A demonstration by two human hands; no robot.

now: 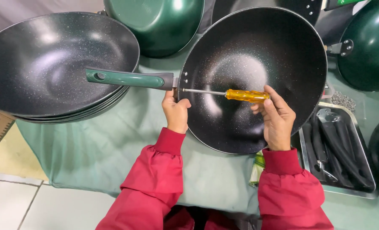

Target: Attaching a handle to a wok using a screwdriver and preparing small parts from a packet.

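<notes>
We see a black, white-speckled wok [257, 55] with a green handle [125, 79], and inside it a screwdriver [240, 95] with a clear amber grip. Beneath the wok lies a pale green cloth [112, 145]; both sleeves [155, 179] below it are red.

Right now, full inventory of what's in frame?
wok being worked on: 1, black speckled inside, centre right, tilted up off the cloth
green handle: 1, dark green, at that wok's left rim
screwdriver: 1, amber grip, steel shaft pointing at the handle joint
stacked woks: several, black speckled, upper left
green pans: at least 2, glossy green, top centre and far right
metal tray: 1, silver, lower right, holding black handles
table cloth: 1, pale green
left hand: at the wok rim by the handle joint
right hand: fingers on the screwdriver grip
sleeves: 2, red
</notes>
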